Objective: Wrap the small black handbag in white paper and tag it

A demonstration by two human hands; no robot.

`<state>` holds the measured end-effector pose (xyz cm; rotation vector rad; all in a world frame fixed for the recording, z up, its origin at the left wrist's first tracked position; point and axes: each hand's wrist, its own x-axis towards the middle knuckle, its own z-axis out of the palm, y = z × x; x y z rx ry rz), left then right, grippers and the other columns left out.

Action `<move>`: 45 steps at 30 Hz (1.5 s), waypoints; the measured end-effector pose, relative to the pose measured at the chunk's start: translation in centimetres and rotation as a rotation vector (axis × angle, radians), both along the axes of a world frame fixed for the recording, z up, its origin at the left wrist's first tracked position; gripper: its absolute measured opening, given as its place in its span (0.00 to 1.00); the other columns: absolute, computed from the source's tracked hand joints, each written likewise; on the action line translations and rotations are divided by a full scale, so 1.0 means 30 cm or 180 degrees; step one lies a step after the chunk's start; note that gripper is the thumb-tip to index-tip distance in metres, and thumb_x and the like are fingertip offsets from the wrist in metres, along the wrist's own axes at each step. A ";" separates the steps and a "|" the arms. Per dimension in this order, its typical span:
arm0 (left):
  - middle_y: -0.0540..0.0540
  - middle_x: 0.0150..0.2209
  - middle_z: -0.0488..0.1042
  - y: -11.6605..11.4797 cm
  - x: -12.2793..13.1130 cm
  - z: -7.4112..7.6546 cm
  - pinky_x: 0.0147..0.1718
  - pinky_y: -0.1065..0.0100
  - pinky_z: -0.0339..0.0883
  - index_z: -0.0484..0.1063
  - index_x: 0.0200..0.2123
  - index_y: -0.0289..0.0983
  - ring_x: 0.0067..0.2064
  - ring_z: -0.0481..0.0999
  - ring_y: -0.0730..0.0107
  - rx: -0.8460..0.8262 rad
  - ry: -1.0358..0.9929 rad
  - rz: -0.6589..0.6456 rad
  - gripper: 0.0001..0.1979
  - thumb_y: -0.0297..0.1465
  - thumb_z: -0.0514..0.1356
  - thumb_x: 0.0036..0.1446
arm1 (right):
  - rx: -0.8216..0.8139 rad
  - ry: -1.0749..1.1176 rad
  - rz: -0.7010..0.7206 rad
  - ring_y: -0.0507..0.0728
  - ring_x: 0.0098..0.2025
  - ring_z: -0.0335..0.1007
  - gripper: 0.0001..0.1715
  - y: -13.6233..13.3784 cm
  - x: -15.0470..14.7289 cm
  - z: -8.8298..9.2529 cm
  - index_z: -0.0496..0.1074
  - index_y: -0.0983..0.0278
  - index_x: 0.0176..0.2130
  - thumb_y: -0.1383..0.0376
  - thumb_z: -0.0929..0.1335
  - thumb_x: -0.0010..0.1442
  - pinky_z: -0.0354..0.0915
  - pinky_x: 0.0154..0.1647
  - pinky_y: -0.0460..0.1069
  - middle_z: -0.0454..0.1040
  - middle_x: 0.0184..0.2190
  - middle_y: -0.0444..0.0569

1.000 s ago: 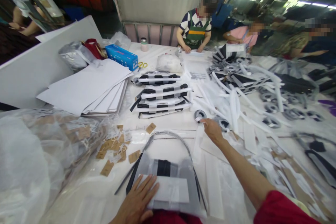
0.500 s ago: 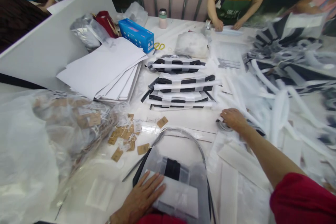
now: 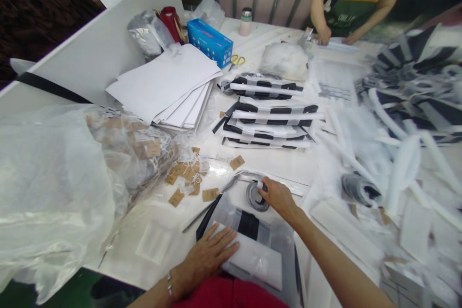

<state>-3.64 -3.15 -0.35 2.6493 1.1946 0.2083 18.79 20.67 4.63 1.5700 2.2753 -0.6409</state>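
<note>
My left hand (image 3: 212,252) lies flat, fingers spread, on a white padded packet (image 3: 256,260). That packet rests on a grey and black bag (image 3: 233,214) with a thin curved handle, close to my body. Between its thumb and fingers my right hand (image 3: 277,197) grips a coiled grey strap (image 3: 255,198), held above the top of the bag. Another grey coiled roll (image 3: 361,190) sits on the table to the right of my right forearm.
Brown cardboard tags (image 3: 187,171) lie left of the bag, beside a large clear plastic bag (image 3: 54,168). Striped folded bags (image 3: 274,120) are stacked ahead. White sheets (image 3: 166,82) and a blue box (image 3: 210,42) stand back left. A co-worker (image 3: 355,5) works across the table.
My right hand has come in from the right side of the table to above the bag, bringing the coiled strap. My left hand stays flat on the packet. The view has shifted left.
</note>
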 end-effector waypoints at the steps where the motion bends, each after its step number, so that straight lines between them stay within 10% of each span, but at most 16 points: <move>1: 0.45 0.69 0.55 0.000 0.001 -0.002 0.68 0.48 0.46 0.54 0.66 0.40 0.70 0.50 0.58 0.0047 0.0001 0.0002 0.29 0.33 0.56 0.64 | 0.0068 -0.0102 -0.0004 0.58 0.39 0.76 0.12 0.005 -0.022 -0.016 0.69 0.60 0.43 0.57 0.65 0.62 0.59 0.34 0.49 0.79 0.37 0.49; 7: 0.45 0.69 0.54 -0.002 0.004 -0.007 0.68 0.47 0.47 0.56 0.65 0.40 0.70 0.50 0.56 0.0132 -0.0045 0.0036 0.28 0.33 0.56 0.64 | 0.0623 -0.0344 0.0145 0.60 0.38 0.74 0.15 0.021 -0.067 -0.031 0.68 0.62 0.43 0.54 0.63 0.64 0.59 0.32 0.51 0.78 0.37 0.50; 12: 0.45 0.70 0.52 -0.012 0.004 -0.013 0.68 0.47 0.46 0.57 0.65 0.40 0.70 0.50 0.56 0.0102 -0.0120 0.0043 0.27 0.33 0.56 0.64 | 0.1344 0.0169 0.0777 0.65 0.55 0.65 0.24 0.015 -0.055 -0.077 0.65 0.64 0.54 0.57 0.67 0.61 0.60 0.52 0.58 0.72 0.53 0.58; 19: 0.42 0.68 0.56 -0.013 0.001 -0.004 0.68 0.47 0.45 0.52 0.67 0.41 0.69 0.53 0.57 -0.0333 -0.0318 0.0070 0.31 0.32 0.58 0.63 | 0.1009 0.0593 0.0701 0.63 0.52 0.64 0.23 0.024 -0.049 -0.209 0.65 0.64 0.58 0.64 0.63 0.64 0.61 0.52 0.56 0.72 0.53 0.56; 25: 0.41 0.68 0.57 -0.047 0.001 -0.049 0.65 0.45 0.51 0.39 0.70 0.45 0.67 0.57 0.53 -0.0865 -0.0334 0.0008 0.46 0.48 0.62 0.57 | 0.0660 0.0558 0.0855 0.62 0.48 0.65 0.20 -0.053 -0.038 -0.163 0.68 0.62 0.56 0.61 0.63 0.65 0.60 0.50 0.55 0.73 0.45 0.54; 38: 0.42 0.67 0.60 -0.144 -0.032 -0.241 0.64 0.53 0.53 0.39 0.70 0.47 0.65 0.62 0.57 -0.0161 -0.0262 -0.0434 0.38 0.51 0.51 0.63 | 0.0870 0.0441 -0.0239 0.63 0.54 0.65 0.26 -0.189 -0.133 -0.090 0.65 0.61 0.59 0.64 0.65 0.62 0.60 0.54 0.57 0.73 0.51 0.55; 45: 0.42 0.68 0.56 -0.109 -0.050 -0.213 0.63 0.48 0.55 0.37 0.70 0.50 0.66 0.60 0.53 -0.0416 -0.0225 -0.0425 0.40 0.44 0.57 0.63 | 0.1360 0.1152 -0.0905 0.60 0.61 0.60 0.28 -0.333 0.036 -0.017 0.63 0.63 0.61 0.64 0.64 0.62 0.54 0.65 0.58 0.68 0.59 0.54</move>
